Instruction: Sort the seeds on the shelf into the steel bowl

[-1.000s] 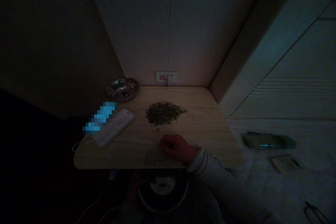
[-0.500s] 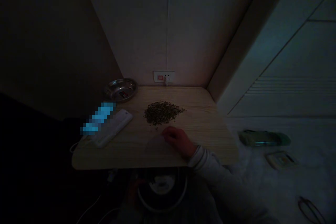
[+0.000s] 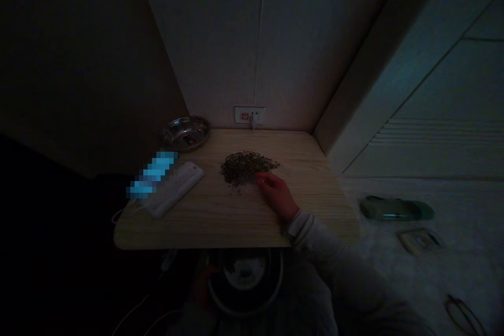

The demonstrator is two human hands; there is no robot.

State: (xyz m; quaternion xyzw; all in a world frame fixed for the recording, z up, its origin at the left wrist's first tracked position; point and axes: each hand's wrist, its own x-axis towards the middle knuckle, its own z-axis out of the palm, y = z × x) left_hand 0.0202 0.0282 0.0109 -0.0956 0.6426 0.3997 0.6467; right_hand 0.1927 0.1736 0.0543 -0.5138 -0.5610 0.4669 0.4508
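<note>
A loose pile of small dark seeds or grains (image 3: 242, 164) lies on the wooden table (image 3: 220, 226). At the pile's near right edge is my right hand (image 3: 275, 194), its fingers pinched on a thin translucent plastic piece (image 3: 249, 180). That piece is faint in the dim light and overlaps the near side of the pile. Below the table's front edge, my left hand (image 3: 205, 281) grips the left rim of a metal bowl (image 3: 246, 307). The bowl's inside is shiny in the middle and dark around it; whether it holds anything I cannot tell.
At the table's back left stands another steel bowl (image 3: 187, 142). A white power strip (image 3: 173, 189) lies beside a blurred bright blue screen (image 3: 153, 173). A wall socket (image 3: 250, 115) with a plug is behind. On the floor at right are a green bottle-like object (image 3: 396, 209) and a small box (image 3: 420, 241).
My right hand has moved forward from the near side of the table to the pile, carrying the translucent piece. My left hand stays on the bowl. The view has shifted slightly.
</note>
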